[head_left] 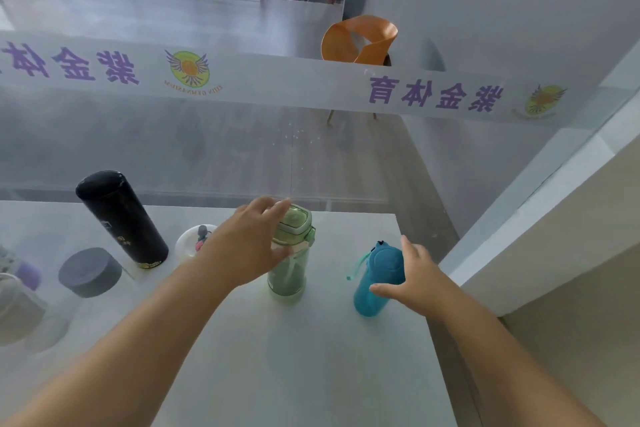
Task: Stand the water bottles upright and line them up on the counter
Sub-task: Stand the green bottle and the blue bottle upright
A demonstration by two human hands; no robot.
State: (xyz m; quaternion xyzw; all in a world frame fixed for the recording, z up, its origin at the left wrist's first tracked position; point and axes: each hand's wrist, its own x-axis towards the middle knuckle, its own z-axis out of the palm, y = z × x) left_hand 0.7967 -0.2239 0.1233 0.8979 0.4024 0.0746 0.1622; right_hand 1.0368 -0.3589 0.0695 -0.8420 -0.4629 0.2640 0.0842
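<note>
A pale green bottle [289,274] with a flip lid stands upright on the white counter [311,367]. My left hand [247,246] is wrapped around its lid and neck from the left. To its right a teal bottle [372,282] with a strap loop stands upright, and my right hand [414,276] grips its right side, thumb across the front. A tall black flask [121,218] stands upright at the back left. A white-lidded bottle [192,241] is partly hidden behind my left wrist.
At the left stand a clear bottle with a black lid [90,270], a purple-capped bottle [28,274] and a blurred clear container. A glass wall with purple lettering runs behind the counter, an orange chair [360,42] beyond it. The counter's right edge lies just past the teal bottle.
</note>
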